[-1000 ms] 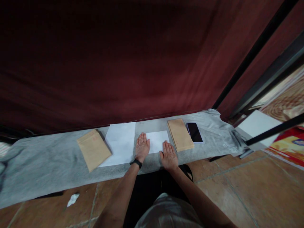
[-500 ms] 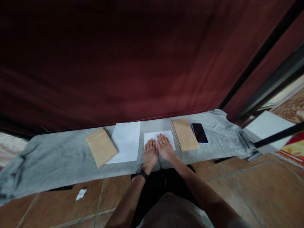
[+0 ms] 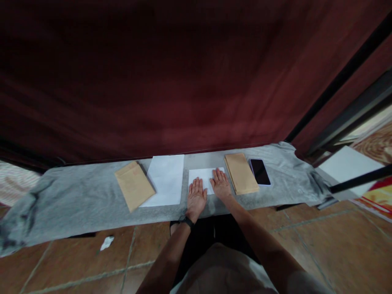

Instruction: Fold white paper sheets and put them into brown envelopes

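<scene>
My left hand [image 3: 197,199], a black watch [image 3: 186,221] at its wrist, lies open, palm down, on the lower left of the small white paper sheet [image 3: 202,174]; my right hand [image 3: 221,185] is open and flat on its right side. That sheet is on the grey cloth-covered bench [image 3: 92,200], between the large white paper sheet [image 3: 167,179] and the stacked brown paper envelopes [image 3: 241,173], which sit just beside my right hand. A dark-screened phone [image 3: 260,172] is beyond them.
</scene>
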The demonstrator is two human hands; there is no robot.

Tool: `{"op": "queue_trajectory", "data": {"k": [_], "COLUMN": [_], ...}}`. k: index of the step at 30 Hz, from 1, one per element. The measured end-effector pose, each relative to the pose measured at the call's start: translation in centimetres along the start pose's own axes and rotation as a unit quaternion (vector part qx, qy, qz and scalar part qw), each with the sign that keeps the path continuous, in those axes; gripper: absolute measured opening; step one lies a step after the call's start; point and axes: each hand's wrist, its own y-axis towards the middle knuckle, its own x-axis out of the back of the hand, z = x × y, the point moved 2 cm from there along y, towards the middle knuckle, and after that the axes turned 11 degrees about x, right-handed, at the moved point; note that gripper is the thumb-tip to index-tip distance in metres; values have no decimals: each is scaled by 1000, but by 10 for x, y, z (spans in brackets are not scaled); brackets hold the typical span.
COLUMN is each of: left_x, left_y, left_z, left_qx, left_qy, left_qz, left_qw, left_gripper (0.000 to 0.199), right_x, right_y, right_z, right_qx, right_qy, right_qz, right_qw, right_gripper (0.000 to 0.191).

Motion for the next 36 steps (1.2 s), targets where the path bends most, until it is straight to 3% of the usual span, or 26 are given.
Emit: {"op": "queue_trajectory", "data": {"k": [8, 13, 17, 21, 29, 36], "left_x": [1, 3, 5, 7, 14, 17], "left_y": [-17, -23, -37, -53, -60, -69], "left_z": [17, 20, 7, -3, 9, 19], "left_qx": [21, 21, -50, -105, -44, 29], "left_qy": [-7, -25, -35, -29, -17, -12], "left_qz": [-19, -45, -45, -14, 2, -17], "left_qw": [1000, 998, 997, 994, 999, 999], "left_gripper": [59, 58, 58, 58, 67, 62], "right_x": [4, 19, 32, 40, 47, 50], "right_y": [-10, -30, -63, -88, -107, -115], "right_z": [-8, 13, 36, 36, 12, 12], "right_qx": [14, 46, 112, 122, 74, 50], "right_qy": [17, 27, 43, 42, 19, 34], "right_qz": [-21, -10, 25, 36, 21, 7], "right_qw": [1000, 999, 992, 991, 997, 998], "right_gripper": [58, 56, 54, 54, 58, 59]}}
